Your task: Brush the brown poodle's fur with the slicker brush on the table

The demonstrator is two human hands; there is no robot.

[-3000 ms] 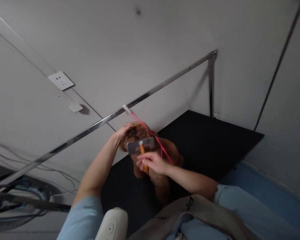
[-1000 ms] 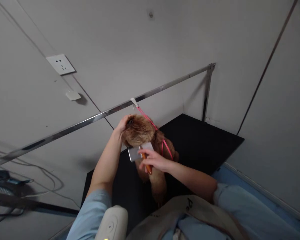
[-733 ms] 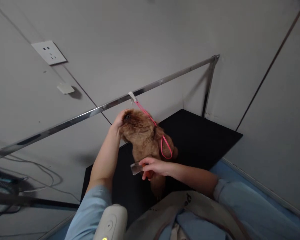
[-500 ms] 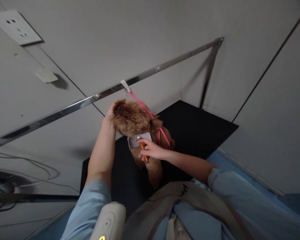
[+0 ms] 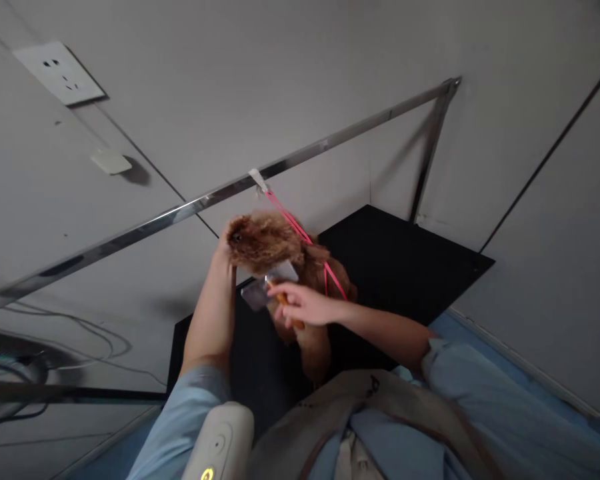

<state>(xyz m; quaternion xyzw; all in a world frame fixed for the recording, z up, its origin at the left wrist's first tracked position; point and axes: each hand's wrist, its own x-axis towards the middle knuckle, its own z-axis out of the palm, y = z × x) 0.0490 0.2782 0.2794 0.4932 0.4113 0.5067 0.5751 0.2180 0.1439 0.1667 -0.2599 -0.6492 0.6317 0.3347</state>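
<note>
A curly brown dog (image 5: 267, 247) stands on a black grooming table, its head turned to the left. My left hand (image 5: 225, 245) grips the front of the dog's head; its fingers are mostly hidden behind the fur. In my right hand (image 5: 305, 305) is a slicker brush (image 5: 281, 273), the fingers closed round its orange-brown wooden handle. The brush head is tilted and blurred, just under the dog's cheek and in front of its chest. Whether the pins touch the fur I cannot tell. A pink grooming loop (image 5: 295, 225) runs from the overhead bar down around the dog's body.
A metal bar (image 5: 180, 212) crosses above the black tabletop (image 5: 380, 260), with a white strap (image 5: 258, 179) on it. A wall socket (image 5: 63, 73) and loose cables (image 5: 85, 323) are at the left. A pale rounded device (image 5: 220, 440) sits low in front of me.
The slicker brush has turned from nearly level to a slant, blurred by the right hand's motion. The left hand keeps its hold on the dog's head. The whole view has shifted slightly.
</note>
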